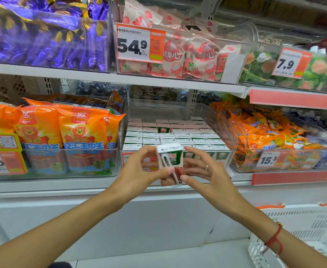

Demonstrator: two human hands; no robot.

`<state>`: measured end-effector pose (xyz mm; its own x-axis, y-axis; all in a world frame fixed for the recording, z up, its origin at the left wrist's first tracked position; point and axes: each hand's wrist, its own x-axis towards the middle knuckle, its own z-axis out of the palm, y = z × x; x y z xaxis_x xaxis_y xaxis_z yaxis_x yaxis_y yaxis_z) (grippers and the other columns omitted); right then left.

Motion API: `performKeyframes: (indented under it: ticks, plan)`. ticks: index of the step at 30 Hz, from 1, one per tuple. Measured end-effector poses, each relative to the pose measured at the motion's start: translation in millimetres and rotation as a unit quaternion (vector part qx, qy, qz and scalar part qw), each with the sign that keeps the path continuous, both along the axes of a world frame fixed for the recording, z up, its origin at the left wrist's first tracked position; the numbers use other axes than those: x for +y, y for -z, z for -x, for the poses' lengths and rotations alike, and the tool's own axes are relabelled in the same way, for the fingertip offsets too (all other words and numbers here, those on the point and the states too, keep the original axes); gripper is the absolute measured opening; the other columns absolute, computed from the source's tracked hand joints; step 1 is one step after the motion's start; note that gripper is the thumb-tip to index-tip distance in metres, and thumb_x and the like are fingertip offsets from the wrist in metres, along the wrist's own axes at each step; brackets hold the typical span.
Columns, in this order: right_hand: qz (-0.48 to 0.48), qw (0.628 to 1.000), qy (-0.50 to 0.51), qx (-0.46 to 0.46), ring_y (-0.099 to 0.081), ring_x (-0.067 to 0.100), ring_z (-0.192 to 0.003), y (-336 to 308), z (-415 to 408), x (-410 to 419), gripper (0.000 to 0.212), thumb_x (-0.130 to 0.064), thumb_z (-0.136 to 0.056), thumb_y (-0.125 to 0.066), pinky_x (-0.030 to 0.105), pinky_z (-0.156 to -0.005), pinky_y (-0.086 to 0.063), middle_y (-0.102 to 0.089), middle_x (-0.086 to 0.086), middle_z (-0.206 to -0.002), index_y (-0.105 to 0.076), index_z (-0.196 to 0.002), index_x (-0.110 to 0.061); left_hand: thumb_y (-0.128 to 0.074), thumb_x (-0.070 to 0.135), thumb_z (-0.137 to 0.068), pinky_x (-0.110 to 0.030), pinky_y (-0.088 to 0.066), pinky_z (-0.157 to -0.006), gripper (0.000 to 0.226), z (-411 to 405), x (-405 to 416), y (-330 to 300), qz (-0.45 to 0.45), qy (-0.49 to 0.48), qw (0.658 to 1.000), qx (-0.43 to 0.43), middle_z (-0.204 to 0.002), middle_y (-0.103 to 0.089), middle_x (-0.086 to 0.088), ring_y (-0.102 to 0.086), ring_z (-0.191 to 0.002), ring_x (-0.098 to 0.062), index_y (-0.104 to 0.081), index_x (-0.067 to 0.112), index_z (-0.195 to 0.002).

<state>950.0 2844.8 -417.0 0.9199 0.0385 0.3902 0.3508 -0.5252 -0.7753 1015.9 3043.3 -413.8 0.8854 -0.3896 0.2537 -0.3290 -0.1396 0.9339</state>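
- Juice carton (170, 159): smooth printed card, slight sheen.
- Clear bin (224, 120): glossy transparent plastic.
- Orange sausage packs (83, 126): shiny plastic film.
- Purple wrappers (48, 35): glossy foil.
- White basket (303, 229): matt perforated plastic.

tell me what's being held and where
A small juice carton, between both hands: the left hand grips its left side, the right hand pinches its right edge.

The words on the juice box (170, 161) are too blurry to read. The thumb of the left hand (140, 170) covers part of it. The white basket (303, 229) and the price tag (4, 163) run off the edges.
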Motion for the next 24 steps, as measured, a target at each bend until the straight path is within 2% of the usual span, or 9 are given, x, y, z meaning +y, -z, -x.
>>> performKeyframes:
  ticks: [4,7,10,12,14,16,19,21,24]
  plan:
    - [0.042,0.999,-0.013,-0.002,-0.057,-0.005,-0.114,-2,1,9,0.057,-0.026,-0.088,-0.069,0.015,-0.098,-0.046,-0.061,-0.022,-0.128,-0.047,-0.138,-0.04,-0.076,0.044,-0.07,-0.012,-0.052,-0.063,0.05,-5,1,-1,0.057,-0.011,0.992,0.115,-0.107,-0.07,0.013,-0.07,-0.087,0.001,-0.06,0.028,-0.116]
    - [0.018,1.0,-0.013,-0.003,-0.057,-0.006,-0.113,-3,2,13,0.052,-0.041,-0.084,-0.063,0.011,-0.094,-0.045,-0.062,-0.023,-0.126,-0.052,-0.135,-0.039,-0.07,0.045,-0.08,-0.012,-0.051,-0.054,0.038,-3,0,-4,0.069,-0.017,0.98,0.184,-0.085,-0.077,0.009,-0.072,-0.076,-0.002,-0.053,0.031,-0.111]
    - [-0.018,1.0,0.002,-0.01,-0.063,-0.003,-0.102,-5,2,18,0.042,-0.045,-0.08,-0.063,0.01,-0.086,-0.048,-0.068,-0.025,-0.111,-0.059,-0.122,-0.042,-0.065,0.055,-0.078,-0.013,-0.05,-0.047,0.038,-1,-2,-5,0.042,-0.048,0.973,0.222,-0.071,-0.075,0.01,-0.07,-0.065,0.001,-0.049,0.033,-0.105]
    - [-0.069,0.997,0.017,-0.011,-0.068,0.002,-0.094,-4,1,20,0.035,-0.046,-0.076,-0.067,0.014,-0.083,-0.051,-0.073,-0.019,-0.099,-0.068,-0.11,-0.039,-0.061,0.061,-0.079,-0.015,-0.05,-0.047,0.045,1,-3,-6,0.017,-0.037,0.965,0.257,-0.075,-0.076,0.008,-0.071,-0.065,0.0,-0.055,0.029,-0.109]
    - [-0.119,0.992,0.04,0.005,-0.069,0.002,-0.086,-4,1,21,0.028,-0.055,-0.07,-0.067,0.013,-0.078,-0.052,-0.074,-0.016,-0.09,-0.075,-0.092,-0.04,-0.056,0.069,-0.079,-0.018,-0.052,-0.052,0.052,4,-2,-8,-0.014,0.003,0.954,0.3,-0.084,-0.077,0.009,-0.072,-0.072,-0.002,-0.062,0.028,-0.11]
    - [-0.158,0.984,0.061,0.049,-0.068,0.002,-0.079,-5,1,20,0.031,-0.062,-0.068,-0.064,0.014,-0.074,-0.053,-0.074,-0.014,-0.082,-0.077,-0.081,-0.038,-0.055,0.073,-0.076,-0.015,-0.052,-0.052,0.06,6,-1,-8,-0.029,0.039,0.938,0.342,-0.089,-0.077,0.008,-0.072,-0.073,-0.001,-0.064,0.026,-0.111]
    - [-0.169,0.977,0.076,0.107,-0.066,0.003,-0.072,-6,2,17,0.035,-0.063,-0.071,-0.063,0.025,-0.081,-0.056,-0.074,-0.009,-0.081,-0.078,-0.084,-0.034,-0.06,0.072,-0.072,-0.016,-0.049,-0.05,0.074,7,-2,-7,-0.028,0.049,0.922,0.384,-0.091,-0.077,0.001,-0.07,-0.064,-0.005,-0.057,0.015,-0.12]
    - [-0.166,0.975,0.076,0.123,-0.065,0.001,-0.07,-6,3,18,0.036,-0.062,-0.071,-0.063,0.023,-0.079,-0.057,-0.074,-0.01,-0.082,-0.078,-0.086,-0.033,-0.064,0.069,-0.072,-0.017,-0.049,-0.05,0.077,8,-1,-7,-0.021,0.048,0.919,0.39,-0.092,-0.077,-0.002,-0.07,-0.064,-0.007,-0.054,0.013,-0.123]
    - [-0.178,0.971,0.065,0.143,-0.067,0.005,-0.075,-8,3,18,0.035,-0.06,-0.072,-0.063,0.021,-0.076,-0.058,-0.073,-0.011,-0.086,-0.077,-0.092,-0.036,-0.067,0.061,-0.075,-0.019,-0.052,-0.052,0.066,7,0,-6,0.011,0.045,0.929,0.368,-0.093,-0.077,-0.002,-0.073,-0.072,-0.007,-0.058,0.016,-0.122]
